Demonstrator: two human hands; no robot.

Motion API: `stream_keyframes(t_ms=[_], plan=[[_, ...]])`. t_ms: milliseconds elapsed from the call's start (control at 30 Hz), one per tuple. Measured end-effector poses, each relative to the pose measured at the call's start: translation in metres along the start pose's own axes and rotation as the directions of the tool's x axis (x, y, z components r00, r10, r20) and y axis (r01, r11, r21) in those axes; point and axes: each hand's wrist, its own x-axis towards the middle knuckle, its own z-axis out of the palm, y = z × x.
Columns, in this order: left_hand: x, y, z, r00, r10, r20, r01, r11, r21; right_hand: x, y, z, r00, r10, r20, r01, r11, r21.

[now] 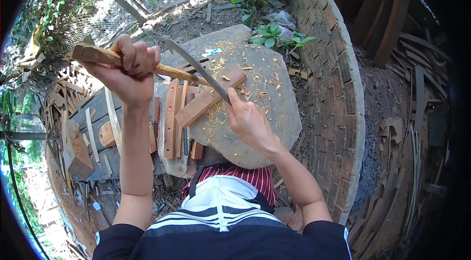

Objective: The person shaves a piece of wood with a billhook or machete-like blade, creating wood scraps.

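Note:
Raised at the upper left, my left hand (130,71) is wrapped round a long wooden piece (169,70), whose thick end points left and whose thin end reaches down to the right. My right hand (248,117) grips a long curved blade (195,65) near its lower end, with the tip pointing up and left. The blade crosses the thin end of the wooden piece. Below them a reddish wooden block (211,96) lies slanted on a flat stone slab (274,108) strewn with wood shavings.
Left of the slab are drilled wooden strips (171,117), a thin dark tool (185,135) and a large wooden block (77,154). A curved brick wall (333,93) rises on the right. Wood scraps (387,201) cover the ground beyond it.

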Motion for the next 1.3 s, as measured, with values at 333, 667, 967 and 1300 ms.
stream_keyframes(t_ms=[333,667,967,1300], plan=[[-0.002,-0.001,0.0,1.0,0.006,-0.006,-0.006,1.0,0.0,0.001,0.042,0.038,0.995,0.042,-0.086,-0.04,0.999,0.032],[0.002,-0.003,0.005,0.999,-0.003,-0.042,0.004,1.0,0.029,-0.011,-0.028,-0.017,0.992,-0.026,-0.12,0.046,0.986,0.161],[0.005,-0.004,-0.002,0.995,0.006,-0.104,-0.003,1.0,0.029,-0.013,0.027,0.015,0.994,0.102,0.027,-0.104,0.989,0.106],[0.005,-0.008,0.012,0.999,-0.025,-0.045,0.027,0.998,0.053,-0.007,0.034,0.022,0.993,0.108,0.038,-0.111,0.991,0.077]])
